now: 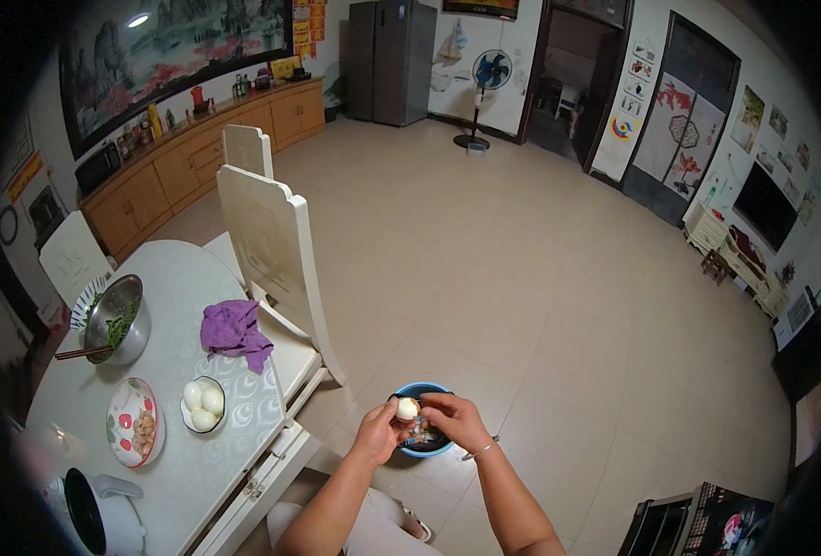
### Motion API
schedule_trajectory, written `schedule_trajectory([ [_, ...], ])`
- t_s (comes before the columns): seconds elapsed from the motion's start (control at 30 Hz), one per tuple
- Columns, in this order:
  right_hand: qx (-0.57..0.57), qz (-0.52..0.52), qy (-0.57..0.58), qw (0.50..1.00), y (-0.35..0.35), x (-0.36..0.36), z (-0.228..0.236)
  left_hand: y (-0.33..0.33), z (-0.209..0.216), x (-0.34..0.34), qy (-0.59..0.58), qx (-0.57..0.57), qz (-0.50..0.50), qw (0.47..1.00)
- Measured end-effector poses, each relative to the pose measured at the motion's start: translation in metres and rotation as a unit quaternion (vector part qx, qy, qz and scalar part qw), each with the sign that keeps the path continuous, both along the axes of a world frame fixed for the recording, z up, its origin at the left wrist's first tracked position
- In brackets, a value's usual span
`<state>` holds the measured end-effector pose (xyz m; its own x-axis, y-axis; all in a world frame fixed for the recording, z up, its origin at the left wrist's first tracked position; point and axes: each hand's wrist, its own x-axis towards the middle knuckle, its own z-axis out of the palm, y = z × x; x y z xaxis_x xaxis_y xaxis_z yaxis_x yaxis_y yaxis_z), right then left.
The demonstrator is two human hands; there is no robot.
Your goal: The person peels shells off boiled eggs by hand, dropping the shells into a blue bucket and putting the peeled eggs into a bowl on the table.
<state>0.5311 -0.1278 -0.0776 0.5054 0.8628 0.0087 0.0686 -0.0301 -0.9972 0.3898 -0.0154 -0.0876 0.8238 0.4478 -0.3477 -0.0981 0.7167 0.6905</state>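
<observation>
My left hand (378, 433) holds a boiled egg (407, 408), mostly white and bare, with some brown shell on its right side. The fingers of my right hand (459, 425) are bent in against that side of the egg. Whether a bit of shell is pinched between them is too small to tell. Both hands are over a blue-rimmed bin (419, 386) on the floor, where pale and brown shell scraps show inside. To the left, on the table, a small bowl (221, 419) contains several peeled eggs (212, 399).
The pale table (174, 278) also carries a purple cloth (234, 332), a steel bowl (135, 345) of greens with chopsticks, a patterned bowl (157, 435) with light brown pieces, and a white pot (119, 524). A white chair (276, 246) stands beside it. A dark rack (697, 519) is at lower right.
</observation>
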Motion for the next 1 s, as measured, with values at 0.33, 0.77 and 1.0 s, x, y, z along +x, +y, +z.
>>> schedule_trajectory([
  [0.33, 0.005, 0.012, -0.019, 1.0, -0.004, -0.016, 0.033, -0.01, 0.01, 0.002, 0.002, 0.089, 0.03, 0.996],
  [0.77, -0.003, -0.061, 0.066, 0.996, -0.005, -0.006, 0.003, -0.012, 0.017, 0.003, -0.002, 0.036, 0.029, 0.999],
  [1.0, -0.025, -0.074, 0.063, 0.995, -0.004, -0.001, -0.007, -0.004, 0.004, -0.002, -0.031, -0.079, -0.016, 0.996],
])
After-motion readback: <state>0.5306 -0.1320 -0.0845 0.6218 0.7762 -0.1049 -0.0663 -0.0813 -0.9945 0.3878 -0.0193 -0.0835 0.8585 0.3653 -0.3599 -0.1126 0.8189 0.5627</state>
